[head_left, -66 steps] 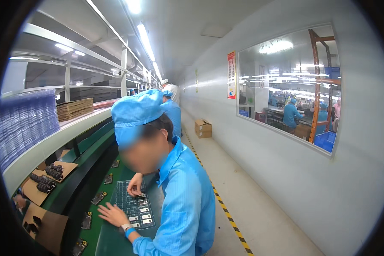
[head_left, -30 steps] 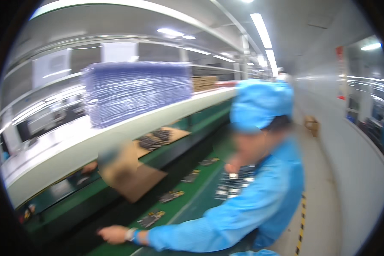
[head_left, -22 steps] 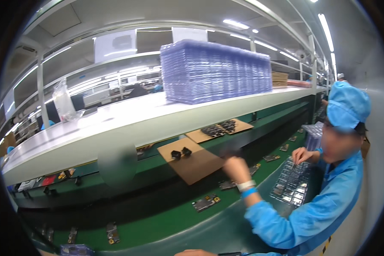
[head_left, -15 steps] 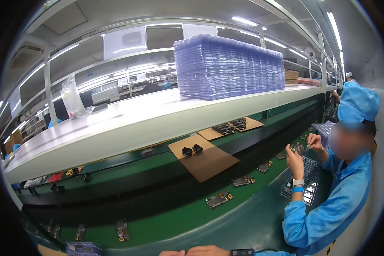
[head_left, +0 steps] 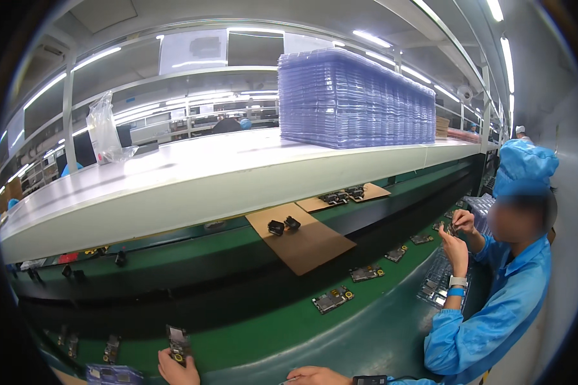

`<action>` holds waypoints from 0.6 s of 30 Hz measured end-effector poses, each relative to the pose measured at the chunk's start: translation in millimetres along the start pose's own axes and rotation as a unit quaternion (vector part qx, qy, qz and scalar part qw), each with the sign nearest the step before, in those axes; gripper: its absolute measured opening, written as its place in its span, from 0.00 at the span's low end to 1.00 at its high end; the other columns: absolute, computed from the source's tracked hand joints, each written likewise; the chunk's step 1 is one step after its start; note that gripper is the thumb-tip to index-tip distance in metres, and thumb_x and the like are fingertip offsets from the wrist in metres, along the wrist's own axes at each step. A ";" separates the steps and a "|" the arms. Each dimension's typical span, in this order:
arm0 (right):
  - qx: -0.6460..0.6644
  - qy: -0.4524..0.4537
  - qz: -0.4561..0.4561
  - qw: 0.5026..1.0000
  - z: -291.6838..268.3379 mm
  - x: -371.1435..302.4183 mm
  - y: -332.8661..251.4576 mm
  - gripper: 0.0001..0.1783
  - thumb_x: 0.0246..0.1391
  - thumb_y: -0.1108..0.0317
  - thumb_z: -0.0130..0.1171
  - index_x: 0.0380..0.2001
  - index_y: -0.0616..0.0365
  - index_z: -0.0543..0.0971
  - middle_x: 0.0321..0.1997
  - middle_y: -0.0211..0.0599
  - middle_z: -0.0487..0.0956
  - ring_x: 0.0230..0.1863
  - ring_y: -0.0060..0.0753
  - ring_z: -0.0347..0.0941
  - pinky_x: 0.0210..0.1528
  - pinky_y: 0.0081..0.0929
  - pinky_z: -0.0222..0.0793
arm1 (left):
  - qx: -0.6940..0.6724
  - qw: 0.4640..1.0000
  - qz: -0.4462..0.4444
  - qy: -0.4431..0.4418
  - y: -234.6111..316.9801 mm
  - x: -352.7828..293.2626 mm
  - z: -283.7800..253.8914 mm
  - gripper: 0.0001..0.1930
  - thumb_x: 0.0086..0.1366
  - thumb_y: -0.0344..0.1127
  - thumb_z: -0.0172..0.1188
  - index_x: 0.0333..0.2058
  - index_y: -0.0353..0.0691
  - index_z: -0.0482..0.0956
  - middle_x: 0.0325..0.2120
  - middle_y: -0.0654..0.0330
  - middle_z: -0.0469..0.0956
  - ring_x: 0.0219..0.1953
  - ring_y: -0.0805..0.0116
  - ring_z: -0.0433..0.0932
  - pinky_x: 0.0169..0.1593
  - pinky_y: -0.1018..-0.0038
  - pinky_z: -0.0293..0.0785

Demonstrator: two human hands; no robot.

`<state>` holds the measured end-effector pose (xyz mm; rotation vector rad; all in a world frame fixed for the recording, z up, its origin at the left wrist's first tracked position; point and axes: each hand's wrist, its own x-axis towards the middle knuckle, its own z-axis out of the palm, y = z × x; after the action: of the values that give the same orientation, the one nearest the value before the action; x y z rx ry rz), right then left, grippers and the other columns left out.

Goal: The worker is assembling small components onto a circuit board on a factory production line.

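My left hand comes up from the bottom edge and grips a small dark circuit board, held upright over the green conveyor belt. My right hand rests low on the belt's near edge, a black wrist device behind it. The frame edge cuts off its fingers. Several more circuit boards lie along the belt, the nearest one to the right of my hands.
A co-worker in a blue coat and cap sits at right, both hands raised on a small part, over a tray of boards. A cardboard sheet carries black parts. Stacked clear trays stand on the white shelf.
The view has swung left, from the co-worker to the belt and shelf. My left hand with the board has come into view at the bottom edge. The co-worker raised both hands.
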<state>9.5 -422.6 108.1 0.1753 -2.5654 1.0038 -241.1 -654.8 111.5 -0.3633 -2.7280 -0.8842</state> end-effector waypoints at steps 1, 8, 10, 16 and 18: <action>-0.001 -0.004 0.009 1.000 -0.7 -0.9 -2.1 0.10 0.59 0.67 0.58 0.42 0.55 0.84 0.44 0.42 0.80 0.48 0.44 0.76 0.53 0.36 0.73 | -0.003 1.000 0.000 -0.002 -6.2 1.4 2.9 0.24 0.66 0.46 0.61 0.54 0.35 0.72 0.53 0.43 0.76 0.53 0.46 0.77 0.53 0.57 0.73; -0.024 0.023 -0.002 0.999 -1.4 -0.9 -0.3 0.10 0.58 0.66 0.61 0.41 0.56 0.84 0.42 0.41 0.80 0.45 0.46 0.77 0.50 0.35 0.73 | -0.577 0.813 -0.083 0.000 10.1 -22.8 15.7 0.17 0.75 0.35 0.48 0.59 0.37 0.62 0.51 0.50 0.71 0.49 0.59 0.76 0.45 0.61 0.84; -0.090 0.182 0.001 0.979 -13.4 7.7 -9.5 0.09 0.54 0.69 0.64 0.39 0.57 0.84 0.42 0.42 0.81 0.44 0.47 0.77 0.48 0.36 0.73 | -0.608 0.783 -0.094 -0.091 52.2 -65.0 -10.7 0.18 0.76 0.37 0.48 0.60 0.39 0.59 0.50 0.52 0.71 0.48 0.61 0.77 0.44 0.59 0.85; -0.075 0.216 -0.088 0.969 -43.8 13.4 -46.1 0.15 0.43 0.77 0.70 0.38 0.57 0.84 0.41 0.40 0.81 0.41 0.47 0.76 0.45 0.40 0.72 | -0.553 0.757 -0.042 -0.344 84.6 -155.4 21.5 0.15 0.77 0.37 0.45 0.57 0.38 0.62 0.42 0.56 0.74 0.37 0.70 0.79 0.32 0.75 0.82; -0.061 0.185 -0.100 0.976 -35.6 12.5 -44.8 0.16 0.43 0.77 0.70 0.39 0.57 0.84 0.41 0.40 0.81 0.42 0.46 0.77 0.46 0.40 0.72 | -0.587 0.709 -0.073 -0.383 92.8 -145.6 16.4 0.15 0.78 0.38 0.44 0.56 0.37 0.63 0.43 0.57 0.74 0.35 0.71 0.79 0.33 0.76 0.81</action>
<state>19.9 -431.3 165.1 0.1897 -2.2090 0.7248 -78.5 -595.1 103.4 -0.8787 -2.2684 -3.0346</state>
